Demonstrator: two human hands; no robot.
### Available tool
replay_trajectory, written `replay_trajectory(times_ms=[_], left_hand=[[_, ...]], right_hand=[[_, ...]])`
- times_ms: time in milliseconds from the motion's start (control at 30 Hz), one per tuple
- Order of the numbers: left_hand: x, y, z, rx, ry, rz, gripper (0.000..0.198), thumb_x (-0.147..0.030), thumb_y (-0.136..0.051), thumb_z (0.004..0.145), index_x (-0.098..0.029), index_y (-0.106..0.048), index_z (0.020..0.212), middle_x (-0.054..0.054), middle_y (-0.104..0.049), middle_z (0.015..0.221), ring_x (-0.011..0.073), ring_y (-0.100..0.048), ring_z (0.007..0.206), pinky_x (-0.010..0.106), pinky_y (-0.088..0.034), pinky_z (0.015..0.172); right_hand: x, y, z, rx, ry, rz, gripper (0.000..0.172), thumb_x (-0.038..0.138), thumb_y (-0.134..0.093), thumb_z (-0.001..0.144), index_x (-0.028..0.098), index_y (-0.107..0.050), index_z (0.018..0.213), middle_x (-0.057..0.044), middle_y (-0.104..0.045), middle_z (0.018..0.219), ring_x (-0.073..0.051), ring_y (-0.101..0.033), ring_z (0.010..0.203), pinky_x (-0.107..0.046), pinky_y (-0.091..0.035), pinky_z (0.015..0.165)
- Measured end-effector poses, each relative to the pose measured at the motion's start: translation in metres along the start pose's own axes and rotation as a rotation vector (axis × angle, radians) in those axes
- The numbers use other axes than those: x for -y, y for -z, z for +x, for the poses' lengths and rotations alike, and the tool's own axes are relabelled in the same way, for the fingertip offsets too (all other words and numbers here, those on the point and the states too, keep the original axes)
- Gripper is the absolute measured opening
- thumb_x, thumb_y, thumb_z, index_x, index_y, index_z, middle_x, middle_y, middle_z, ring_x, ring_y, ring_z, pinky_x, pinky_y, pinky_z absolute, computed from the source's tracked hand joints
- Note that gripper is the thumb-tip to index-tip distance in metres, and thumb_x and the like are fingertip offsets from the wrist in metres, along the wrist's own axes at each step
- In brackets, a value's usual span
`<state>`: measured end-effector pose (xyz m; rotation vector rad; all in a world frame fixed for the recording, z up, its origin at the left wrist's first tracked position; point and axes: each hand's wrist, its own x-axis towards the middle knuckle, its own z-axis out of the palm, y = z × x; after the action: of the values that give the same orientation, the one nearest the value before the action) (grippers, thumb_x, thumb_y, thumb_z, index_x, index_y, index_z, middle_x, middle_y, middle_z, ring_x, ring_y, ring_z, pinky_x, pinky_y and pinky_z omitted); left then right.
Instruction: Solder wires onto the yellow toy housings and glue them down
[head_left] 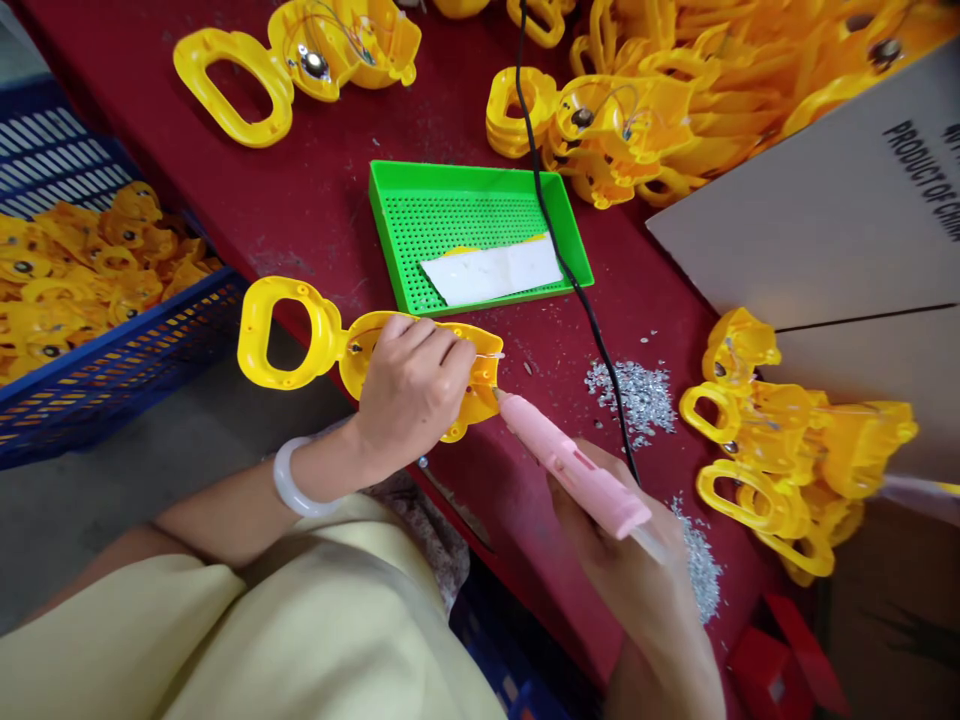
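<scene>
My left hand [416, 385] is closed over a yellow plastic shell half [292, 335] with a ring-shaped handle, near the table's front edge. Its fingers hide the middle of the shell; a thin wire end shows at the right. In my right hand [622, 540] is a pink glue gun [566, 460], gripped with a clear glue stick out of its back. The gun's nozzle meets or almost meets the shell's right end. A black cord [592, 310] runs across the table to my right hand.
A green perforated tray [382, 235] holds a white strip [499, 270]. Small screws [637, 400] lie in heaps on the right. Yellow shells [757, 440] stack beside a cardboard box [817, 190]. A blue crate [150, 345] of yellow parts stands left. Another shell [240, 85] lies behind.
</scene>
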<state>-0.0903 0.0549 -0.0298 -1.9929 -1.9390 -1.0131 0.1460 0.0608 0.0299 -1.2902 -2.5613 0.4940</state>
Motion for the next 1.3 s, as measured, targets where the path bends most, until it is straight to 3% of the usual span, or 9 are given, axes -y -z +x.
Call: replay_trajectory(times_ms=[333,633,967,1133,1300], left_hand=[[0.0,-0.001,-0.001,0.013,0.011,-0.001,0.026,-0.015,-0.044,0.094,-0.018,-0.056,0.071,0.003,-0.064,0.072,0.0198,-0.058,0.073,0.037,-0.038,0.069],[0.0,0.002,-0.001,0.039,0.012,-0.025,0.025,-0.015,-0.045,0.095,-0.017,-0.057,0.073,0.004,-0.065,0.075,0.0199,-0.058,0.075,0.037,-0.036,0.069],[0.0,0.0,-0.001,0.016,0.011,-0.026,0.025,-0.015,-0.045,0.094,-0.017,-0.058,0.073,0.004,-0.066,0.074,0.0206,-0.058,0.074,0.038,-0.037,0.069],[0.0,0.0,-0.001,-0.007,0.011,-0.011,0.024,-0.015,-0.046,0.094,-0.016,-0.057,0.072,0.004,-0.065,0.072,0.0208,-0.058,0.073,0.037,-0.037,0.069],[-0.001,-0.002,-0.001,-0.018,0.015,-0.021,0.024,-0.013,-0.047,0.092,-0.017,-0.056,0.071,0.004,-0.064,0.071,0.02,-0.058,0.072,0.037,-0.038,0.068]], right_hand=[[0.002,0.001,-0.001,-0.064,-0.015,-0.075,0.03,0.022,-0.058,0.087,0.026,-0.059,0.116,-0.004,-0.073,0.102,-0.02,-0.072,0.081,-0.025,-0.056,0.067],[-0.003,-0.002,0.004,-0.015,-0.077,-0.001,0.03,0.023,-0.057,0.086,0.024,-0.062,0.115,-0.004,-0.073,0.098,-0.017,-0.07,0.075,-0.024,-0.055,0.067],[0.0,-0.005,0.005,0.027,-0.253,0.209,0.025,0.032,-0.062,0.082,0.019,-0.067,0.103,-0.008,-0.073,0.09,-0.019,-0.066,0.067,-0.029,-0.053,0.06],[0.005,-0.006,0.003,0.044,-0.355,0.248,0.019,0.034,-0.063,0.082,0.018,-0.069,0.089,-0.005,-0.07,0.074,-0.017,-0.062,0.061,-0.028,-0.05,0.057],[0.01,0.001,0.002,0.129,-0.387,0.55,0.016,0.031,-0.064,0.081,0.019,-0.07,0.089,-0.003,-0.069,0.067,-0.012,-0.054,0.049,-0.022,-0.043,0.043]])
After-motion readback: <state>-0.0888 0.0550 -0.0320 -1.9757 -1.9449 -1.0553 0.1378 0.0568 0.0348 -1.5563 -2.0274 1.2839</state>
